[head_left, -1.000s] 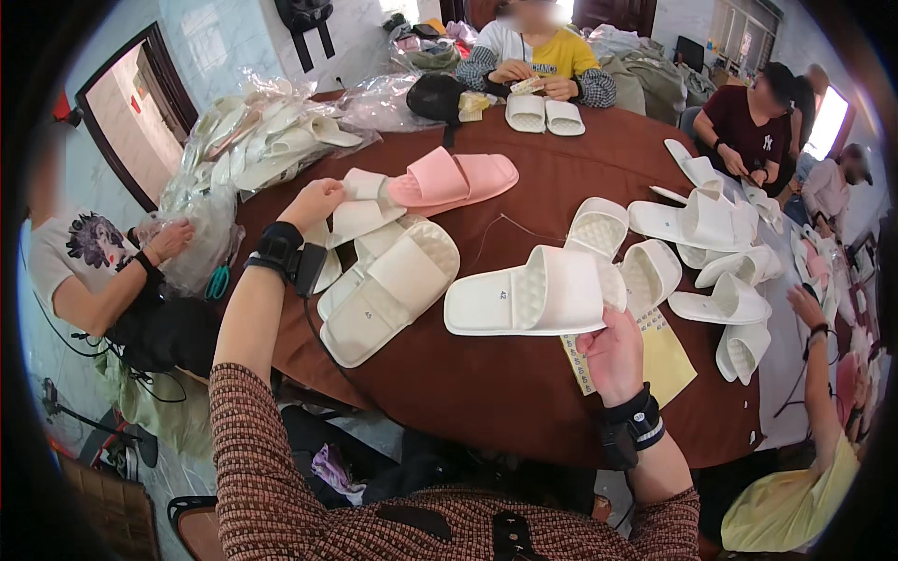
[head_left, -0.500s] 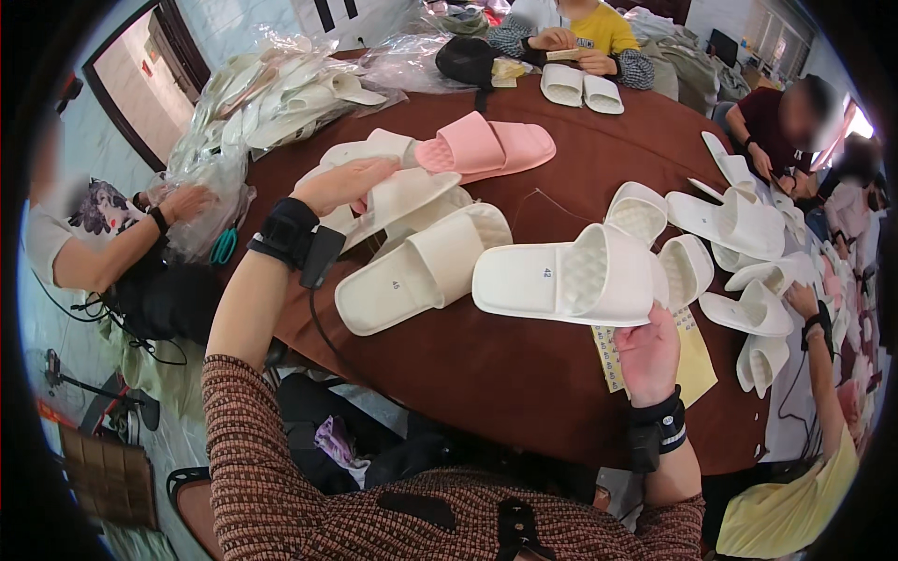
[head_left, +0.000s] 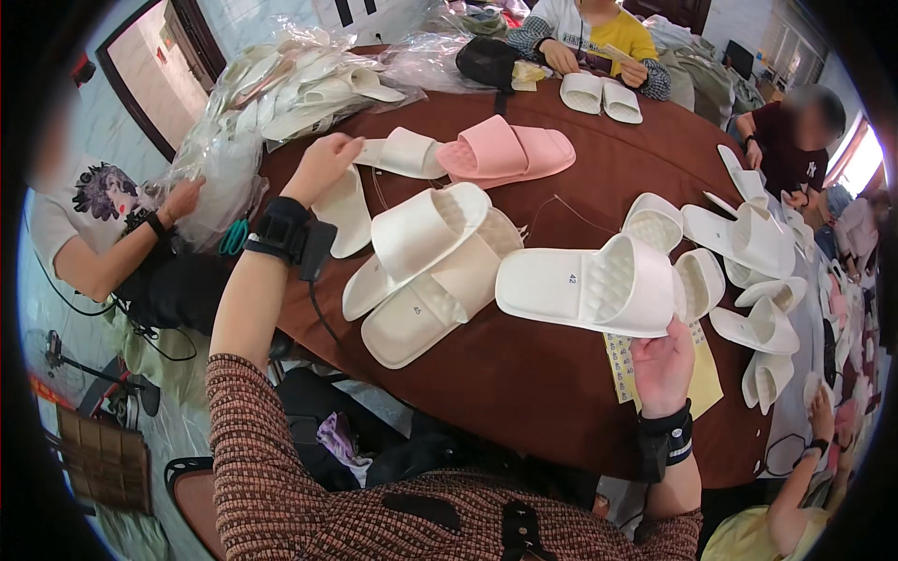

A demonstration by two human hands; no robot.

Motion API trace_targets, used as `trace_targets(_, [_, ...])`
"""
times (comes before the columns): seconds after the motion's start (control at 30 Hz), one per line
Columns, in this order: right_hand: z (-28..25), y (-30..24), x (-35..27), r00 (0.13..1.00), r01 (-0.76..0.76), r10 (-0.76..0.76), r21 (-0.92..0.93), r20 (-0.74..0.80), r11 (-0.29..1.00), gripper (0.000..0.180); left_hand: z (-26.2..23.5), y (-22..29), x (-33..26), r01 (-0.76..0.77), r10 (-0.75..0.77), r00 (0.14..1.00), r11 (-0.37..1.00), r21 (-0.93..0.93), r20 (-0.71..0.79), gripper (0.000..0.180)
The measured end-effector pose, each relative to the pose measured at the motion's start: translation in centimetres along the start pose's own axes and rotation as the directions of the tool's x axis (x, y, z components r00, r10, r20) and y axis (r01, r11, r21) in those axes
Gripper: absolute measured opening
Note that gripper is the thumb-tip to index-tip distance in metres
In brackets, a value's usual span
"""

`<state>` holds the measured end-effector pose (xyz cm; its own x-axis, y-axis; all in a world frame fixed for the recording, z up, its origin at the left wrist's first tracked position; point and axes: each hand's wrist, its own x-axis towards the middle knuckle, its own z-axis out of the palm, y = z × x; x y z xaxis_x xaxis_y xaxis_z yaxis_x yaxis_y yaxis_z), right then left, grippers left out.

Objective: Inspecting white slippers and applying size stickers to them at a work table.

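Observation:
My right hand [head_left: 664, 369] pinches the toe edge of a white open-toed slipper [head_left: 589, 285], whose sole points left. My left hand [head_left: 327, 164] is empty, fingers outstretched, above a white slipper [head_left: 344, 215] at the left of the table. Right of it, another white slipper [head_left: 421, 234] lies slanted over a cream slipper [head_left: 412, 323]. Behind these are a further white slipper [head_left: 407, 151] and a pair of pink slippers [head_left: 510, 154]. Beneath my right hand lies a yellow sticker sheet [head_left: 706, 369], partly covered.
Many white slippers [head_left: 744, 234] crowd the right side of the brown-covered table [head_left: 524, 402]. Clear bags of slippers [head_left: 281, 93] fill the far left, near teal-handled scissors [head_left: 234, 237]. Several people work around the table; one at the far side has a white pair [head_left: 599, 96] in front.
My left hand has let go of a white slipper and drawn back left; that slipper now rests across the cream one. My right hand stays at its slipper's toe. The view has shifted slightly.

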<state>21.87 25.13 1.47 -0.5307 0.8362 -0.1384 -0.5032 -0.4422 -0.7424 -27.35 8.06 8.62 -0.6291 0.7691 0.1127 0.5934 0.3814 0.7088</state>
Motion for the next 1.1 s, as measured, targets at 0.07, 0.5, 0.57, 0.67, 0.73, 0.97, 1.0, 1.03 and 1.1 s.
trace_targets(0.07, [0.4,0.2,0.0,1.0,-0.01,0.01,0.006,0.016,1.0,0.029,-1.4,-2.3,-1.0,0.234,-0.233,0.972,0.967,0.101,-0.021,0.036])
trace_targets(0.5, [0.5,0.3,1.0,0.994,0.098,-0.094,0.079,-0.047,0.992,0.021,3.9,-1.1,-12.6,0.057,0.154,0.879,0.905,-0.421,0.45,0.079])
trace_targets(0.57, [-0.8,0.4,1.3,0.988,0.147,-0.147,0.003,-0.054,0.989,0.021,5.9,0.8,-13.7,0.026,0.172,0.918,0.874,-0.486,0.358,0.068])
trace_targets(0.67, [-0.9,0.8,1.5,0.994,0.109,-0.108,0.02,-0.03,0.994,0.022,6.3,0.9,-15.1,0.094,-0.017,0.968,0.949,-0.301,0.249,0.031])
trace_targets(0.73, [0.0,0.7,1.4,0.998,0.059,-0.058,0.03,-0.02,0.998,0.021,6.5,0.8,-16.2,0.159,-0.072,0.971,0.909,-0.386,0.23,0.027])
trace_targets(0.97, [5.5,-1.6,3.7,0.993,0.063,-0.064,0.016,0.097,0.998,0.022,6.6,-0.2,-18.1,0.102,-0.102,0.994,0.697,-0.71,0.043,0.022])
trace_targets(1.0, [4.4,-1.6,4.5,0.976,0.019,-0.001,-0.083,0.216,0.996,0.032,6.8,0.6,-18.1,0.076,-0.103,0.995,0.633,-0.771,0.013,0.022])
trace_targets(1.03, [4.7,-1.1,4.3,0.976,0.031,-0.012,-0.083,0.217,0.996,0.032,6.9,0.8,-18.2,0.068,-0.093,0.996,0.631,-0.773,0.012,0.022])
trace_targets(1.1, [5.8,0.9,3.5,0.972,0.103,0.018,-0.492,0.235,0.865,0.044,7.6,0.9,-18.8,0.04,-0.072,0.997,0.685,-0.727,-0.014,0.021])
